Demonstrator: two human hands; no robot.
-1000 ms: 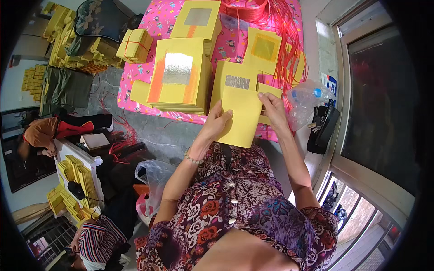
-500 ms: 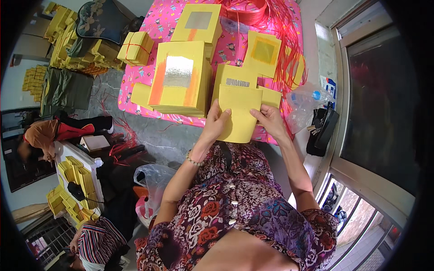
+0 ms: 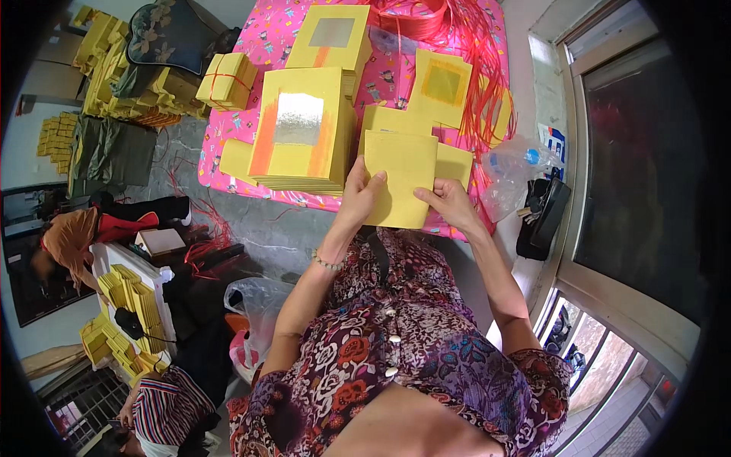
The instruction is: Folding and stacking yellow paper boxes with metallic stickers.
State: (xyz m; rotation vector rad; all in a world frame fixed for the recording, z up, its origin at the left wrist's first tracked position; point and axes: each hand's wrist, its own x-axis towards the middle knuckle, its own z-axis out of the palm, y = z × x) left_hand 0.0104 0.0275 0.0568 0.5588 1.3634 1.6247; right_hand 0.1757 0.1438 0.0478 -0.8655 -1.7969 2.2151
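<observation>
Both of my hands hold one folded yellow paper sheet (image 3: 402, 174) just above the near edge of a pink patterned table (image 3: 266, 30). My left hand (image 3: 361, 199) grips its lower left side, thumb on the front. My right hand (image 3: 451, 204) pinches its lower right edge. To the left of the sheet lies a thick stack of yellow sheets with a silver square and orange stripes (image 3: 298, 139). Behind it lie another yellow stack (image 3: 329, 39) and a yellow sheet with a gold square (image 3: 442, 85).
Red string (image 3: 449, 30) spreads over the table's far right. A tied yellow bundle (image 3: 225, 81) sits at the table's left edge. A plastic bottle (image 3: 518, 160) and black bag (image 3: 542, 221) lie by the window. Two other people (image 3: 68, 236) sit among yellow stacks (image 3: 129, 305) at left.
The sheet's printed face with a silver patch no longer shows; a plain yellow side faces me. My right hand has slid down from the sheet's top right to its lower right edge.
</observation>
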